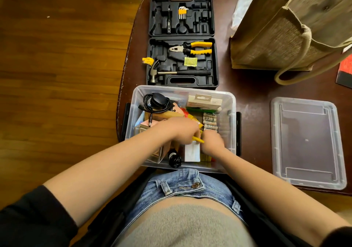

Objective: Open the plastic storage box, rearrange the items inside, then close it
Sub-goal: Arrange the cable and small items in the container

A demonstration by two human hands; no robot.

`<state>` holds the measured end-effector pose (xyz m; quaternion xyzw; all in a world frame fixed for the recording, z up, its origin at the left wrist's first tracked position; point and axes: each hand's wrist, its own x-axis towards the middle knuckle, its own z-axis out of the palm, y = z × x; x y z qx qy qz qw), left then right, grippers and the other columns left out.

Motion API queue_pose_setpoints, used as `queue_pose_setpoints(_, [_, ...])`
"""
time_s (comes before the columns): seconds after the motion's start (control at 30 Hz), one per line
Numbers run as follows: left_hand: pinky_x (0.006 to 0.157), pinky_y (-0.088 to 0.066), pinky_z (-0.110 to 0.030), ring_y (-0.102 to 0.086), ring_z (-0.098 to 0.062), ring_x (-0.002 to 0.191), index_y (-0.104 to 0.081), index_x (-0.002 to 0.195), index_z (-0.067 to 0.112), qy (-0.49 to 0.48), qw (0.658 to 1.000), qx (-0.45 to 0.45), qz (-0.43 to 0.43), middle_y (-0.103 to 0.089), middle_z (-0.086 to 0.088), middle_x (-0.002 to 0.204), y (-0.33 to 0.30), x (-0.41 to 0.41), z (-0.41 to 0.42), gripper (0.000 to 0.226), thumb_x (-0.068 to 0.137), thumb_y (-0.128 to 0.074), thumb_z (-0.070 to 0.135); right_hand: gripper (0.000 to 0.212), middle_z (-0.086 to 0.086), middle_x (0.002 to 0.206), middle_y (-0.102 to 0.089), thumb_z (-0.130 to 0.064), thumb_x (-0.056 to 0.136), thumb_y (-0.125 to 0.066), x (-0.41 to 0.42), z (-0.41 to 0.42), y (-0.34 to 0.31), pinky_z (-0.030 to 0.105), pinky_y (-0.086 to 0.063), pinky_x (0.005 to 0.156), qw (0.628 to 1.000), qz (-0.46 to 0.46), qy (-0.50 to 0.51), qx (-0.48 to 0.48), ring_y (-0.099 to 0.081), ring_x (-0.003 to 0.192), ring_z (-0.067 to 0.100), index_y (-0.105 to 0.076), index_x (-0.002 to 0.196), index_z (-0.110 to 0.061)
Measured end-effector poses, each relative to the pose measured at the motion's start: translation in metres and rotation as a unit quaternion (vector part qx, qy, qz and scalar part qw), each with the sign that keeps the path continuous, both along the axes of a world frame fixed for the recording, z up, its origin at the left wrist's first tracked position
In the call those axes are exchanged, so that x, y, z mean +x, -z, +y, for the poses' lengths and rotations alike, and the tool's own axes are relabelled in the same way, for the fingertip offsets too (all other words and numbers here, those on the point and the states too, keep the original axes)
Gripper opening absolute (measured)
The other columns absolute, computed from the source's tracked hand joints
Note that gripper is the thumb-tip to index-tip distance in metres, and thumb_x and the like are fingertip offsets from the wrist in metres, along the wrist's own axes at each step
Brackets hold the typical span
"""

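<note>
The box (231, 102) and its lid (306, 142) are clear, smooth plastic with a slight gloss. The tool case (214, 62) is black moulded plastic, matt. The hammer (171, 73) has a shiny metal head; the pliers (192, 49) have yellow plastic grips. The bag (270, 37) is coarse woven cloth. The table (253, 92) is dark polished wood, the floor (62, 60) glossy wood.

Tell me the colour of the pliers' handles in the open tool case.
Yellow with black, on the steel-jawed pliers; the head view shows them.
</note>
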<state>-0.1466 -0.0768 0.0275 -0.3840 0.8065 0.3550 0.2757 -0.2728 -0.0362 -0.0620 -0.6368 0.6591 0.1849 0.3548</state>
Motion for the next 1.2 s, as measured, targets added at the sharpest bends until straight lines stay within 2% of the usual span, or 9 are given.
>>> queue_pose_setpoints(0.07, [0.05, -0.032, -0.026, -0.048, -0.019, 0.076, -0.059, 0.121, 0.03, 0.055, 0.997, 0.004, -0.048, -0.048, 0.006, 0.074, 0.002, -0.008, 0.003, 0.043, 0.088, -0.045, 0.006, 0.028, 0.018, 0.092, -0.063, -0.004, 0.086, -0.053, 0.0, 0.002, 0.004, 0.032, -0.046, 0.066, 1.0, -0.019, 0.023, 0.008, -0.062, 0.093, 0.035, -0.042, 0.061, -0.012])
queue_pose_setpoints(0.13, [0.051, -0.033, -0.027, -0.048, -0.019, 0.075, -0.056, 0.127, 0.03, 0.078, 0.995, -0.009, -0.064, -0.047, 0.006, 0.075, 0.001, -0.013, 0.001, 0.048, 0.089, -0.043, 0.005, 0.034, 0.019, 0.092, -0.062, -0.009, 0.087, -0.055, -0.001, 0.004, 0.009, 0.032, -0.044, 0.065, 0.997, -0.042, 0.059, 0.009, -0.061, 0.093, 0.036, -0.036, 0.059, -0.015])
queue_pose_setpoints(0.3, [0.048, -0.031, -0.027, -0.041, -0.011, 0.06, -0.058, 0.12, 0.036, 0.078, 0.995, 0.013, -0.063, -0.045, 0.009, 0.071, 0.002, -0.01, -0.008, 0.051, 0.087, -0.041, 0.002, 0.025, 0.016, 0.088, -0.062, -0.018, 0.085, -0.058, 0.004, 0.001, 0.015, 0.029, -0.041, 0.061, 0.992, -0.061, 0.104, 0.033, -0.062, 0.089, 0.034, -0.045, 0.065, -0.012])
queue_pose_setpoints(0.43, [0.05, -0.032, -0.027, -0.042, -0.014, 0.062, -0.061, 0.114, 0.041, 0.065, 0.996, 0.032, -0.048, -0.046, 0.009, 0.071, 0.008, -0.002, -0.009, 0.05, 0.089, -0.039, 0.004, 0.025, 0.004, 0.065, -0.048, -0.016, 0.079, -0.062, 0.007, -0.002, 0.015, 0.027, -0.039, 0.053, 0.994, -0.052, 0.09, 0.041, -0.056, 0.075, 0.029, -0.044, 0.062, -0.013])
queue_pose_setpoints(0.57, [0.049, -0.031, -0.027, -0.042, -0.013, 0.063, -0.061, 0.114, 0.046, 0.044, 0.998, 0.039, -0.035, -0.046, 0.01, 0.072, 0.011, 0.005, -0.008, 0.052, 0.089, -0.039, 0.006, 0.011, 0.008, 0.079, -0.057, -0.018, 0.082, -0.063, 0.008, -0.005, 0.016, 0.029, -0.044, 0.059, 0.996, -0.04, 0.059, 0.057, -0.062, 0.085, 0.03, -0.06, 0.083, -0.007])
queue_pose_setpoints(0.73, [0.051, -0.033, -0.028, -0.046, -0.014, 0.069, -0.061, 0.114, 0.046, 0.038, 0.998, 0.038, -0.033, -0.045, 0.013, 0.073, 0.011, 0.005, -0.006, 0.048, 0.092, -0.04, 0.009, 0.028, 0.003, 0.065, -0.047, -0.023, 0.083, -0.062, 0.004, -0.006, 0.014, 0.024, -0.035, 0.046, 0.991, -0.049, 0.083, 0.089, -0.053, 0.074, 0.026, -0.046, 0.064, -0.012])
queue_pose_setpoints(0.87, [0.051, -0.033, -0.027, -0.044, -0.012, 0.065, -0.061, 0.114, 0.046, 0.036, 0.998, 0.037, -0.032, -0.046, 0.013, 0.073, 0.01, 0.007, -0.006, 0.049, 0.091, -0.04, 0.008, 0.011, 0.01, 0.093, -0.062, -0.019, 0.088, -0.057, 0.007, 0.002, 0.017, 0.029, -0.045, 0.064, 0.996, -0.02, 0.056, 0.064, -0.062, 0.093, 0.029, -0.06, 0.089, -0.008])
queue_pose_setpoints(1.07, [0.052, -0.033, -0.028, -0.046, -0.016, 0.07, -0.06, 0.115, 0.045, 0.027, 0.999, 0.037, -0.029, -0.049, 0.009, 0.076, 0.011, 0.007, -0.006, 0.05, 0.091, -0.039, 0.006, 0.028, 0.018, 0.094, -0.063, -0.029, 0.092, -0.053, 0.006, 0.008, 0.022, 0.03, -0.04, 0.063, 0.985, -0.071, 0.139, 0.07, -0.06, 0.093, 0.035, -0.06, 0.082, -0.005])
queue_pose_setpoints(1.2, [0.05, -0.032, -0.027, -0.043, -0.013, 0.066, -0.06, 0.116, 0.045, 0.031, 0.999, 0.036, -0.024, -0.047, 0.011, 0.073, 0.012, 0.008, -0.005, 0.049, 0.091, -0.04, 0.008, 0.027, 0.01, 0.078, -0.055, -0.025, 0.091, -0.055, 0.008, 0.009, 0.021, 0.027, -0.037, 0.057, 0.984, -0.067, 0.143, 0.078, -0.051, 0.076, 0.027, -0.052, 0.071, -0.007])
